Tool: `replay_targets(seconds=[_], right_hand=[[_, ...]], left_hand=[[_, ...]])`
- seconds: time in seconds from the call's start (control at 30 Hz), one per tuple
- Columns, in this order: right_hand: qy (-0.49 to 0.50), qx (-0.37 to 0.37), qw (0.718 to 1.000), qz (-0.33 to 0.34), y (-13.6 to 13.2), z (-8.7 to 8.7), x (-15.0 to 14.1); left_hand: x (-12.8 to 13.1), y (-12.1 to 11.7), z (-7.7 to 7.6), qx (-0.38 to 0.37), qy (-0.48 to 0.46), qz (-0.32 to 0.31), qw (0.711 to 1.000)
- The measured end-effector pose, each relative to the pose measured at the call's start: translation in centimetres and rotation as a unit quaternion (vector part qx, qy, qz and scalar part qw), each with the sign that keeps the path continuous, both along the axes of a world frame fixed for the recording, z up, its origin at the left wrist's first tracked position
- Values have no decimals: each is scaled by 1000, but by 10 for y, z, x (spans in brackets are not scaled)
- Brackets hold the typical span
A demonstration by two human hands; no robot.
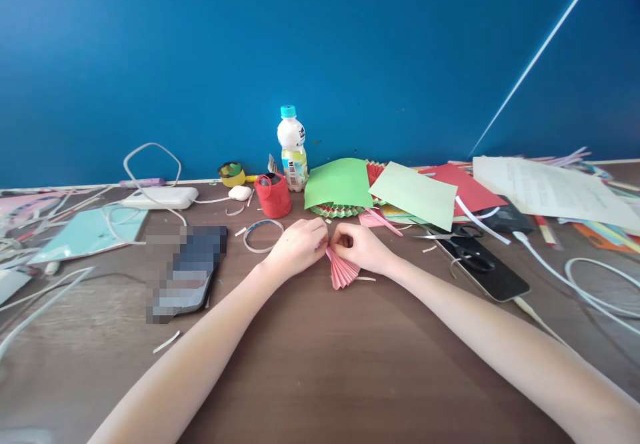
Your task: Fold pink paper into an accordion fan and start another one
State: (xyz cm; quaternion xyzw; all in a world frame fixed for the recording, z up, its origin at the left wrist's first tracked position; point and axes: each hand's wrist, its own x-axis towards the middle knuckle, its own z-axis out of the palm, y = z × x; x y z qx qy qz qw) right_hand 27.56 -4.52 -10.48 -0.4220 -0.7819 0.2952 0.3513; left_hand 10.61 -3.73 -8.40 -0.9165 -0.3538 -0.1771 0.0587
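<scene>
A pink pleated paper fan (344,272) hangs between my hands at the middle of the table, its folds spreading toward me. My left hand (301,243) has its fingers bent and pressed together at the fan's narrow top end. From the other side, my right hand (361,245) pinches the same end between thumb and forefinger. The fingertips nearly meet and hide the gathered tip. Just beyond lie a green paper sheet (340,183) and a green-and-red pleated paper piece (337,210). A thin paper strip (367,279) rests beside the fan.
A bottle (294,151) stands near the blue wall, beside a red roll (273,195) and a tape ring (263,236). Scissors (467,247) lie across a dark phone (505,285) on the right. Another phone (197,264), cables and a power bank (161,197) are on the left.
</scene>
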Motion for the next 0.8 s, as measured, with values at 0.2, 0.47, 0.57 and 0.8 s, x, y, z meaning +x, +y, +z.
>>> replay_targets(seconds=[0.2,0.47,0.57,0.8], right_hand=[[13,-12,1000,12,0,-1,1],[41,-67,997,25,10,3,5],[41,-56,997,30,13,2,4],[41,-73,994,62,15,4,6]], left_hand=[[-2,2,-9,103,15,-27,994],[-5,2,-12,154,24,-73,985],[-6,1,-12,138,13,-65,988],[-6,2,-14,167,19,-57,984]])
